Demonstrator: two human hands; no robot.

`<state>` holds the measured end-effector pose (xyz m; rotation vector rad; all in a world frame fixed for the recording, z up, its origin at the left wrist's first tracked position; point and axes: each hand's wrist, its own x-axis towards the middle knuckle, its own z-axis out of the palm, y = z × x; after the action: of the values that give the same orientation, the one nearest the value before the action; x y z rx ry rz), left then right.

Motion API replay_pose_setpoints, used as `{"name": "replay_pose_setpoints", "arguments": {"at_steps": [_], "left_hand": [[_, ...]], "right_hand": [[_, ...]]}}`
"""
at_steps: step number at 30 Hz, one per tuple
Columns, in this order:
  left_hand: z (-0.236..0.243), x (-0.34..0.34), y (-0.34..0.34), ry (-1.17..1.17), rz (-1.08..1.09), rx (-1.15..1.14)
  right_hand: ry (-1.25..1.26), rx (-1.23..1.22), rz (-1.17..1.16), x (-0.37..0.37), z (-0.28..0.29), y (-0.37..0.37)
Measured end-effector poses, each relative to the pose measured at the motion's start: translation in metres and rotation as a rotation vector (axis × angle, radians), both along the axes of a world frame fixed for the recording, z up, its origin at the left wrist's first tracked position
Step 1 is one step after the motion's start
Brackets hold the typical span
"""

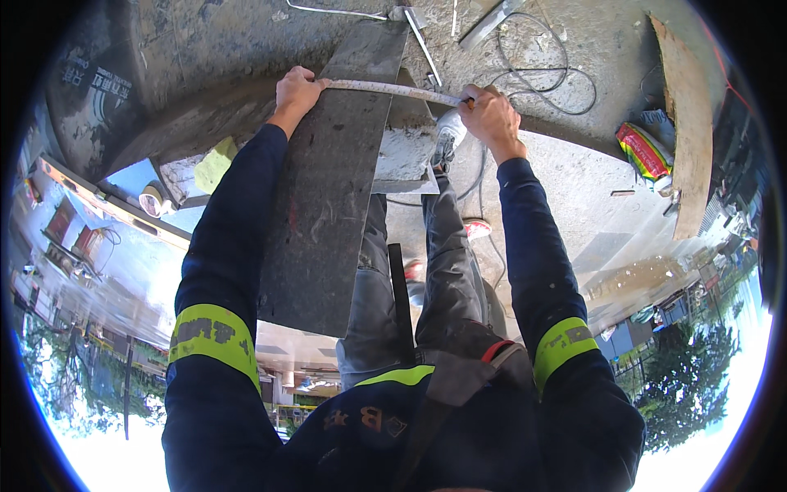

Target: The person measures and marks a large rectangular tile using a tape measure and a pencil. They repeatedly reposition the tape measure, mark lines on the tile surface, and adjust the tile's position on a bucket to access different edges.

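Observation:
A pale tape strip (370,86), like a measuring tape, stretches across a long dark grey board (324,205), bowing slightly. My left hand (297,97) grips the strip's left end by the board's left edge. My right hand (490,119) is closed on its right end, beyond the board's right edge; whatever else it may hold is hidden by the fingers. A pale, dusty square block or box (402,156) sits beside the board, partly behind it, near a grey shoe (448,141).
Loose cable (566,111), metal strips (484,25), a colourful bag (643,156) and a curved plywood sheet (680,123) lie on the concrete. A long level-like bar (115,201) and a tape roll (152,202) are at left. A red-and-white shoe (477,228) shows behind the legs.

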<state>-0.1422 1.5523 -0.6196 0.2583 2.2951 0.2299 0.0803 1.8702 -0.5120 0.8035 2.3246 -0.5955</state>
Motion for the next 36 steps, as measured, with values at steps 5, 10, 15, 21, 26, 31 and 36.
{"name": "replay_pose_setpoints", "arguments": {"at_steps": [5,10,15,21,26,31,36], "left_hand": [[-0.003,0.000,0.000,-0.025,0.035,0.010],[-0.025,-0.008,0.002,-0.027,0.074,0.045],[-0.066,-0.025,0.010,-0.045,-0.013,0.015],[-0.096,-0.021,0.019,-0.048,-0.072,-0.070],[-0.093,-0.019,0.026,-0.105,-0.095,-0.100],[-0.088,-0.021,0.028,-0.120,-0.075,-0.107],[-0.087,-0.020,0.029,-0.101,-0.085,-0.122]], "right_hand": [[-0.051,-0.014,-0.021,-0.003,-0.010,0.003],[-0.079,-0.017,-0.031,-0.012,-0.032,0.003],[-0.053,0.001,-0.034,-0.024,-0.062,-0.001],[-0.048,0.014,-0.021,-0.031,-0.083,0.007],[-0.047,0.021,-0.023,-0.030,-0.083,0.017],[-0.053,0.000,-0.025,-0.028,-0.086,0.019],[-0.029,0.008,-0.002,-0.026,-0.089,0.019]]}}
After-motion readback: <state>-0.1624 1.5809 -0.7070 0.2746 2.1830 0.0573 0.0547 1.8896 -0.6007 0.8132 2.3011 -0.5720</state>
